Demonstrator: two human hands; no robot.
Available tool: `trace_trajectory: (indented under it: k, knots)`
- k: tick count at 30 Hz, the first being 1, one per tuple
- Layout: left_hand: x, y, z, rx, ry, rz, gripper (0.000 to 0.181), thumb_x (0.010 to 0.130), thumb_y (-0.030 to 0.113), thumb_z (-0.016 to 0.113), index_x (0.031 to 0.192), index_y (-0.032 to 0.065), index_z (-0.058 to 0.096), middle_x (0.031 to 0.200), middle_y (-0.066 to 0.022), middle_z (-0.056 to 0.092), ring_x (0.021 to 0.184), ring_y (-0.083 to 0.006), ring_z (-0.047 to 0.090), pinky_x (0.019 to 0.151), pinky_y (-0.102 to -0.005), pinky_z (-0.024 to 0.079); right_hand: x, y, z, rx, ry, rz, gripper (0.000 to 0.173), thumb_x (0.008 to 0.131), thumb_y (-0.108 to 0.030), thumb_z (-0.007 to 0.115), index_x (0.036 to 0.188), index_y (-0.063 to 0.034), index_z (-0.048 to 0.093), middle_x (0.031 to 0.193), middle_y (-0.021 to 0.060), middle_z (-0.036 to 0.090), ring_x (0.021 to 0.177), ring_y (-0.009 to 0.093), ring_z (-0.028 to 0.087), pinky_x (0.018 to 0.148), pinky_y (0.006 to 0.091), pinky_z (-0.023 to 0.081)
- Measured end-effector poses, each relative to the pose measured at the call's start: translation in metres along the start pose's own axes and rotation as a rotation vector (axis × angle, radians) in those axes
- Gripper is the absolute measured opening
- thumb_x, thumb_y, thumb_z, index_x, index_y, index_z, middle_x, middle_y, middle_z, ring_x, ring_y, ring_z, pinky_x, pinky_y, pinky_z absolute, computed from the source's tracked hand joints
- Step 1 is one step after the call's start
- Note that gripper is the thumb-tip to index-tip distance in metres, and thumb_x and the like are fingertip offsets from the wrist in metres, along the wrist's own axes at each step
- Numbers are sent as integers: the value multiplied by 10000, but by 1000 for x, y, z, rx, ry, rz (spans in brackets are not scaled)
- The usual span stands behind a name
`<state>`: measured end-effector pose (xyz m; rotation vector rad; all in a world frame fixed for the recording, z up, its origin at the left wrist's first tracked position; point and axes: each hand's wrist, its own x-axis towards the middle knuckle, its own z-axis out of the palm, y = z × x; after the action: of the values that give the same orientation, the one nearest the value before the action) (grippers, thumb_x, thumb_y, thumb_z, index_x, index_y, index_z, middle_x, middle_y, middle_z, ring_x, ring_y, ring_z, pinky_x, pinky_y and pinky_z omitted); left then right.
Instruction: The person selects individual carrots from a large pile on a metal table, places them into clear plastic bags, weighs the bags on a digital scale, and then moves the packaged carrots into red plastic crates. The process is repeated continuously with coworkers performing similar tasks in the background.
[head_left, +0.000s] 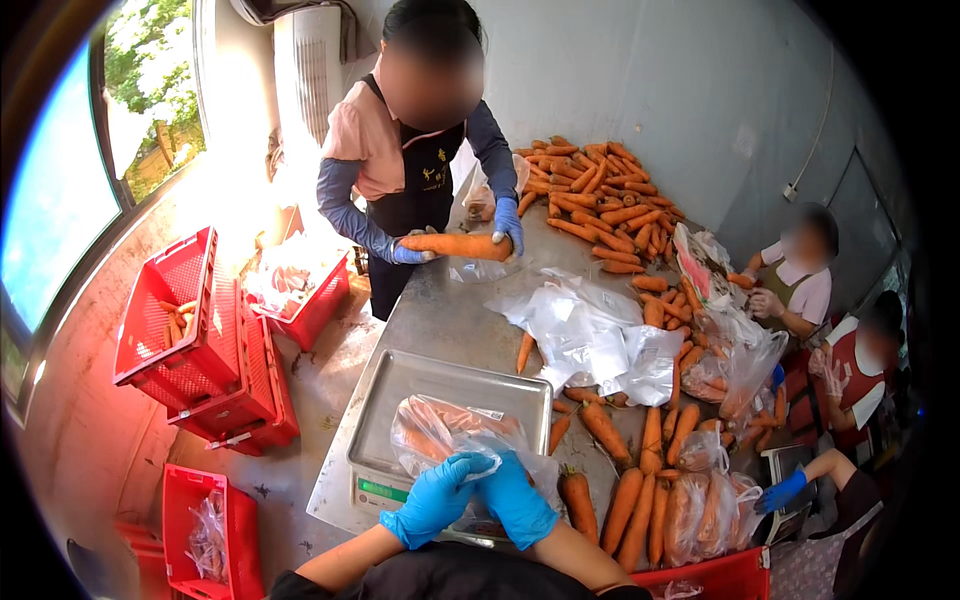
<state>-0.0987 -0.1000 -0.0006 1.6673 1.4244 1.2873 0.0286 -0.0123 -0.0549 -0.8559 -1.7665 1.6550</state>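
Note:
A clear plastic bag of carrots (427, 431) lies on the steel pan of a digital scale (382, 382). Both of my hands wear blue gloves and are together at the near end of this bag. My left hand (439, 499) pinches the plastic between thumb and fingers. Close beside it, my right hand (514, 499) is closed around the gathered plastic, its fingertips partly hidden. The scale's green display (382, 490) shows just left of my left hand. Loose carrots (577, 502) lie right of my right hand.
Across the metal table (442, 330), a person holds a large carrot (457, 246). Empty plastic bags (592, 330) lie mid-table, with a carrot heap (600, 195) behind. Red crates (180, 315) stand on the left floor. Bagged carrots (705, 517) and other people are at right.

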Motion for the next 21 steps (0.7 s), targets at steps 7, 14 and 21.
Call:
trace_trajectory:
  k: [7,14,21]
  knots:
    - [14,-46,-8,431,175,84,337,795,-30,552,1075,113,671,1040,-142,661,987,-344,616,874,-415,479,24,4,17,-853,-22,-327,318,811,-49,638,1126,-38,597,1030,188,637,942,317,628,802,375,515]
    - [9,-99,-31,734,285,51,313,746,-12,564,1008,104,690,1053,-141,664,1029,-338,586,924,-449,429,19,0,6,-862,14,-239,369,775,-68,649,1134,2,602,1056,256,630,954,404,623,814,451,507]
    - [4,-98,-41,613,292,31,324,693,-68,564,927,98,714,881,-159,655,854,-359,608,786,-438,481,18,9,-5,-1053,36,-183,258,741,-96,672,985,-16,651,892,223,664,809,389,655,711,468,523]
